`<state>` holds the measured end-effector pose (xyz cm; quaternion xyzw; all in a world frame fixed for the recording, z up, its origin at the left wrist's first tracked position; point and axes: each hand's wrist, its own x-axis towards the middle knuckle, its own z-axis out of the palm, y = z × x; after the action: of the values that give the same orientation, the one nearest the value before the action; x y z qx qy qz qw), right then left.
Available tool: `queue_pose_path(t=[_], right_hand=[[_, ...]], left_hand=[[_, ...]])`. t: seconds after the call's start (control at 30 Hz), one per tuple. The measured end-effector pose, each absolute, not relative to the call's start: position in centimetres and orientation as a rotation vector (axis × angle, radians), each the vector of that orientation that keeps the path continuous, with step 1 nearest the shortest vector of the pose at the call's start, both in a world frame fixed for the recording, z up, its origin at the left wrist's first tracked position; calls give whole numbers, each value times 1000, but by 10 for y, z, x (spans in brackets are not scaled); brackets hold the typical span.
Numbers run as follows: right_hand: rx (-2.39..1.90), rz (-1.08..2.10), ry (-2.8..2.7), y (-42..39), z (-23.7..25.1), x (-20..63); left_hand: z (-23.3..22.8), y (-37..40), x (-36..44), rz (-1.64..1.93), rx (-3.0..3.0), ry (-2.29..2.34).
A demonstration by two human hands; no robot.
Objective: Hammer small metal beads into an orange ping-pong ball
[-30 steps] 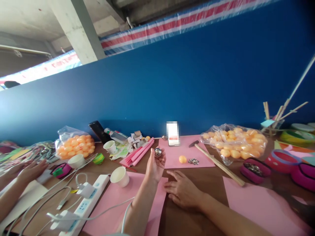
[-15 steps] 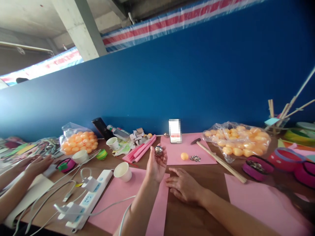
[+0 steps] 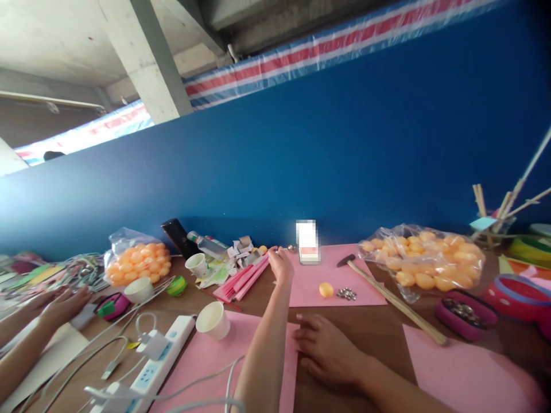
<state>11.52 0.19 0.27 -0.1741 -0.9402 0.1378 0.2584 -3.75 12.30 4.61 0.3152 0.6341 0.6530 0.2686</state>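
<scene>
Centrally, one shiny, round metal ball [image 3: 293, 248] sits just beside the left hand [image 3: 282, 265], fingers curled; whether they grasp anything I cannot tell. Lower centre, the right hand [image 3: 328, 349] rests, fingers released, on the brown tabletop [image 3: 375, 322], below one smooth orange ball [image 3: 326, 289] and one wooden-handled hammer [image 3: 396, 301].

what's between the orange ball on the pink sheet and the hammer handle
In the head view, a cluster of shiny metal pieces lies between the orange ball and hammer handle.
</scene>
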Motion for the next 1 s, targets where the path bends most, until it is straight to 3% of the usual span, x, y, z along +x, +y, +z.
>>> queue_pose_path(t=[0.17, 0.43, 0.7, 1.0], right_hand=[[-482, 405, -2535, 3, 3, 116], [-467, 351, -2564, 10, -7, 112], [-480, 303, -2585, 13, -9, 112], [-466, 332, -2588, 12, -7, 113]], left_hand=[[30, 147, -47, 1388, 1212, 2122], [21, 176, -75, 906, 1601, 2322], [18, 181, -74, 752, 1841, 2437], [27, 184, -64, 628, 2157, 2247]])
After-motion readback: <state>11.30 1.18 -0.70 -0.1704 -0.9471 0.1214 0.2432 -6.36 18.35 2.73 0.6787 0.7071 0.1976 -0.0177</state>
